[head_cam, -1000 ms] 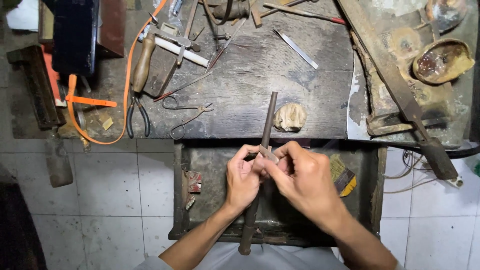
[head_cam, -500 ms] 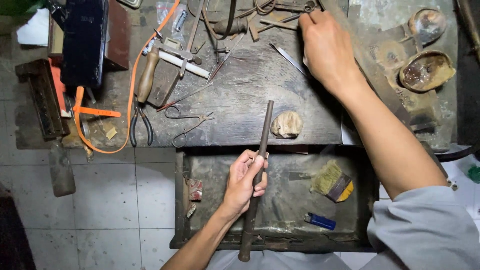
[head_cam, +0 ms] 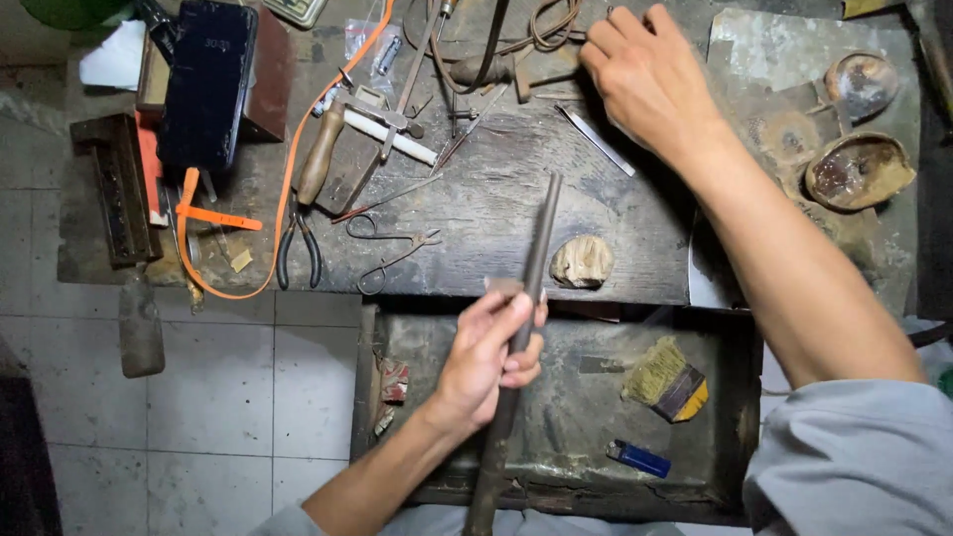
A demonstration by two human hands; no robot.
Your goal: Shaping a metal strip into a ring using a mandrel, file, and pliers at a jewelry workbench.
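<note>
Worn wood, dull metal

The surface [head_cam: 496, 218] is rough, scuffed dark wood; the tapered rod [head_cam: 536, 248] looks matt grey metal; the pliers [head_cam: 298, 248] have dark glossy handles; the lighter [head_cam: 640, 459] is shiny blue plastic.

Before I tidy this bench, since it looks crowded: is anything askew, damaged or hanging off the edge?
Nothing is spilled. The bench top is badly worn and scarred. An orange cord loops to its front edge. The left hand holds a long metal rod tilted over the open drawer.

Tool-strewn wooden workbench [head_cam: 635, 258]
</note>
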